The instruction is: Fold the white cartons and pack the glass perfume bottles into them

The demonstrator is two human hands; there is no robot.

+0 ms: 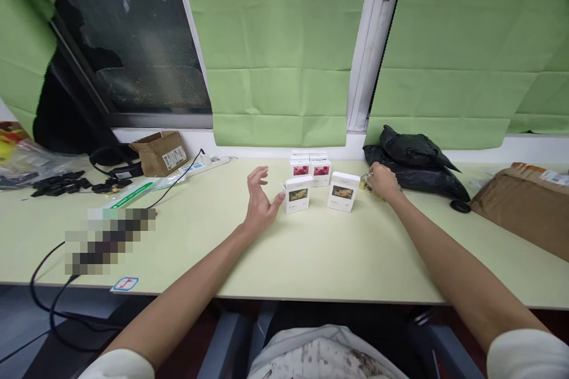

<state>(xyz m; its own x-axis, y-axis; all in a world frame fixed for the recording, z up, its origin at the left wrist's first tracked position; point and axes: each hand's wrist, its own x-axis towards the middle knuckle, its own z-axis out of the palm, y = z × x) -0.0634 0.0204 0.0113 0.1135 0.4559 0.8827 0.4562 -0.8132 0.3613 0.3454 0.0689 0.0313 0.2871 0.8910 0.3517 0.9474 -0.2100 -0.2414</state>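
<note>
My left hand (261, 201) is open, its fingers curved and apart, with the thumb at the left edge of a small white box (297, 194) with a yellow picture. A matching white box (343, 192) stands upright to the right of it. Beyond that one, my right hand (384, 181) is closed, fingers down at the table. Small clear and yellowish things (366, 182) show beside its fingers, partly hidden, and their kind is not plain. Behind the two front boxes stands a group of white boxes (320, 172) with pink-red pictures.
Black plastic bags (418, 169) lie behind my right hand, with a round black disc (460, 206) and a large brown carton (524, 207) farther right. At left are an opened cardboard box (160, 154), a power strip (207, 166), black cables and small black parts (60, 183).
</note>
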